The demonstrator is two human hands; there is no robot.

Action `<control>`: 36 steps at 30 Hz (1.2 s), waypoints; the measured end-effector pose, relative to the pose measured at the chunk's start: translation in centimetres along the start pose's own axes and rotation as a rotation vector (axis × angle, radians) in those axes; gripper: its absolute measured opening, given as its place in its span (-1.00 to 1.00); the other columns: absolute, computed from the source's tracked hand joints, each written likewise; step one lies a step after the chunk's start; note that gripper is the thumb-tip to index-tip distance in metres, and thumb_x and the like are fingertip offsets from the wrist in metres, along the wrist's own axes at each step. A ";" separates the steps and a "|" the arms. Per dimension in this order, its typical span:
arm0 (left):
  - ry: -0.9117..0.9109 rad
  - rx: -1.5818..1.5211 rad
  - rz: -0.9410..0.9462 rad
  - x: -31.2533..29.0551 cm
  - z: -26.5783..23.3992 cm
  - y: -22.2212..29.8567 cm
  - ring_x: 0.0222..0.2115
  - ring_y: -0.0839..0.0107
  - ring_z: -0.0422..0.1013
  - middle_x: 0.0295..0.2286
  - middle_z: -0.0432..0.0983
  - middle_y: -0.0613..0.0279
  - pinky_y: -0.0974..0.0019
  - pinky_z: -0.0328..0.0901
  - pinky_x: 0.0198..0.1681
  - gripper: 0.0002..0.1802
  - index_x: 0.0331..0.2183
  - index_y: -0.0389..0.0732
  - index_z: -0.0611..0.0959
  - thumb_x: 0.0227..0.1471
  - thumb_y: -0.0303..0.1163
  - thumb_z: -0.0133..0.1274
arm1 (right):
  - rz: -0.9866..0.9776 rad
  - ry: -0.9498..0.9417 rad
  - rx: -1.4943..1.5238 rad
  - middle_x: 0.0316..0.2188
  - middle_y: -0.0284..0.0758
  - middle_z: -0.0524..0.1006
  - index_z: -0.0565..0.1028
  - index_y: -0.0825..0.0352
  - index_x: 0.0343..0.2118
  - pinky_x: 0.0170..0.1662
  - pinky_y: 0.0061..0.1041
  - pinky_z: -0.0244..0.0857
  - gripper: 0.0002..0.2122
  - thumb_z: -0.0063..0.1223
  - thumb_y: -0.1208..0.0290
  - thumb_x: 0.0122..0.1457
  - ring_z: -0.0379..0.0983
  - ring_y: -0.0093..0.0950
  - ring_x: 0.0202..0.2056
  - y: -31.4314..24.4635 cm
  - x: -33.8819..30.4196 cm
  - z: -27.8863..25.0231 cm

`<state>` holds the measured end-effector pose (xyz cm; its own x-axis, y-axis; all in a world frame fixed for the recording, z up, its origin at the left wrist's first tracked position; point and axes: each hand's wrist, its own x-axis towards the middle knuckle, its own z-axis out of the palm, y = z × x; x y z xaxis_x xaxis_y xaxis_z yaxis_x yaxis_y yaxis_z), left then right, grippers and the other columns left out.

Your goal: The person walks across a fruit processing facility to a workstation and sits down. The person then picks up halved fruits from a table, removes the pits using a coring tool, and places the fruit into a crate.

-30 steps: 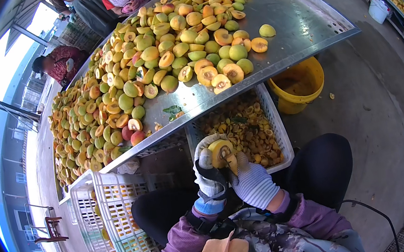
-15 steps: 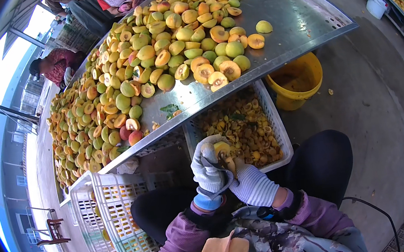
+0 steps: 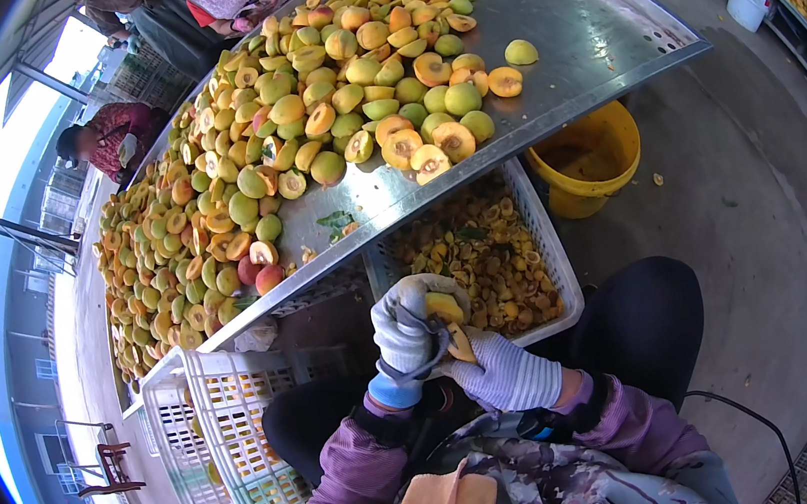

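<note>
My left hand [image 3: 407, 327], in a pale knitted glove, is closed round a yellow peach half [image 3: 445, 307] above the crate of scraps. My right hand [image 3: 509, 372], in a striped white and lilac glove, is closed right beside it. A tan, long-shaped piece [image 3: 459, 343] shows between the two hands; whether it is fruit or a tool handle I cannot tell. What the right fingers grip is hidden. Beneath and beyond the hands, a white plastic crate [image 3: 570, 282] holds many fruit scraps and pits [image 3: 501, 265].
A metal table [image 3: 569, 40] carries a big heap of halved peaches [image 3: 306, 113]. White baskets [image 3: 238, 383] stand at my left. Beyond the crate, a yellow bucket [image 3: 583, 195] stands under the table's edge. Co-workers [image 3: 115, 136] sit along the far side. A black cable [image 3: 762, 420] runs at right.
Both hands have shifted slightly; the left has turned, so the yellow peach half shows more plainly. The tan piece now lies just below it. A co-worker at far left has leaned.
</note>
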<state>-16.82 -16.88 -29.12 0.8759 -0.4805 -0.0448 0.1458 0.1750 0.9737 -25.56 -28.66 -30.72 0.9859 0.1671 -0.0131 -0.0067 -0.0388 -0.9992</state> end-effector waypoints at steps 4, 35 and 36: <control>0.069 0.222 0.095 0.3 0.4 0.0 -0.50 0.52 0.43 -0.50 0.54 0.22 0.48 0.32 -0.40 -0.48 -0.39 -0.36 0.60 0.11 -0.01 -0.05 | -0.069 0.073 -0.050 -0.37 -0.10 0.50 0.36 0.42 -0.17 -0.18 -0.31 0.32 -0.76 -0.06 0.46 0.11 0.46 -0.24 -0.28 0.9 0.3 0.4; 1.132 0.935 0.453 -11.9 -16.7 14.7 -0.28 0.31 0.44 -0.25 0.52 0.06 0.30 0.32 -0.18 -0.65 -0.18 -0.29 0.55 0.08 -0.25 -0.05 | 0.751 0.178 1.157 -0.68 -0.48 0.33 0.33 0.21 -0.43 -0.70 -0.58 0.12 -0.87 -0.02 0.32 0.15 0.18 -0.64 -0.78 4.2 -0.1 -1.0; 1.236 1.392 0.285 -14.3 -18.6 17.5 -0.30 0.23 0.45 -0.27 0.52 0.01 0.25 0.33 -0.19 -0.60 -0.14 -0.26 0.53 0.04 -0.20 -0.01 | 0.746 0.219 1.163 -0.68 -0.47 0.33 0.32 0.23 -0.42 -0.72 -0.57 0.13 -0.87 -0.01 0.32 0.14 0.19 -0.63 -0.79 4.1 0.0 -1.0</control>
<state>-18.21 9.00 -15.63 0.6898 0.3516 0.6329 0.0831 -0.9068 0.4132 -25.41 -29.84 -34.74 0.6935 0.3096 -0.6505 -0.5616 0.7979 -0.2190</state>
